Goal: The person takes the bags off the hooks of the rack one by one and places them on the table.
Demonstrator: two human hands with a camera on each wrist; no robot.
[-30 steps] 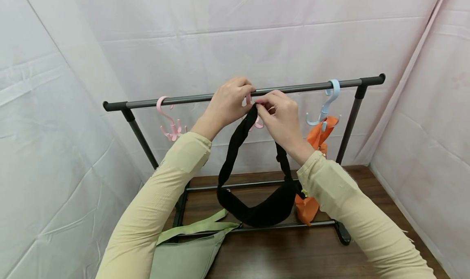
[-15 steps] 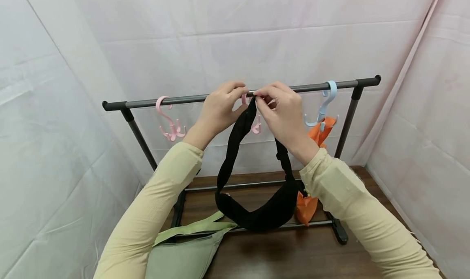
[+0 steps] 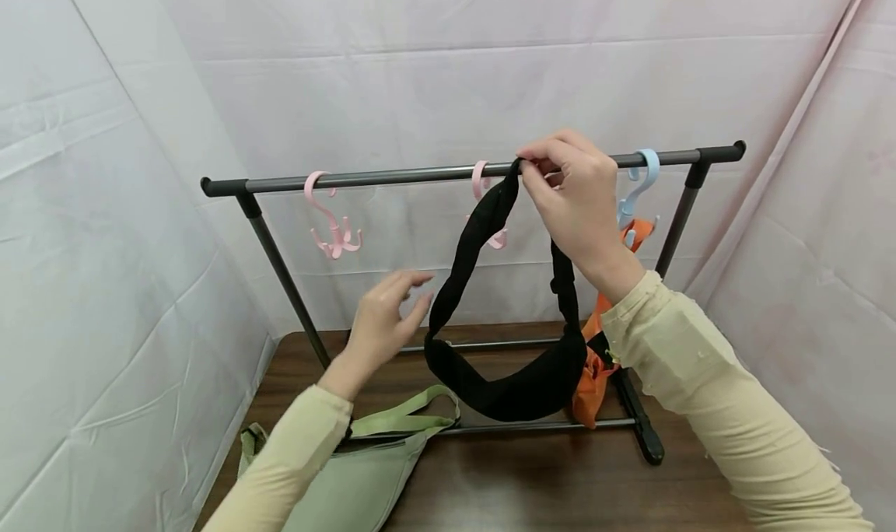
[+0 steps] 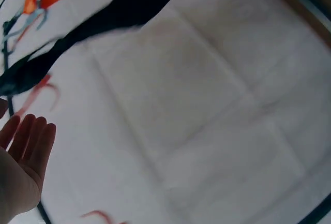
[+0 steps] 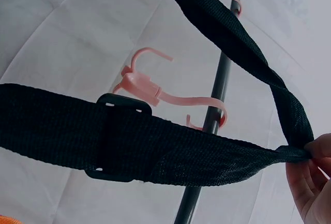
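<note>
Black strap (image 3: 483,229) pinched at its top by the right hand (image 3: 577,197) against the rail (image 3: 420,176), at 1 o'clock of the middle pink hook (image 3: 481,183), not yet hooked; left hand (image 3: 381,326) free, fingers apart, at 7 o'clock.

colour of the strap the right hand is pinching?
Black strap; clearest in the right wrist view.

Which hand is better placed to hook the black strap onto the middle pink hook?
Right. The right hand already pinches the black strap at the rail, beside the middle pink hook. The left hand is lower, open, holding nothing.
</note>
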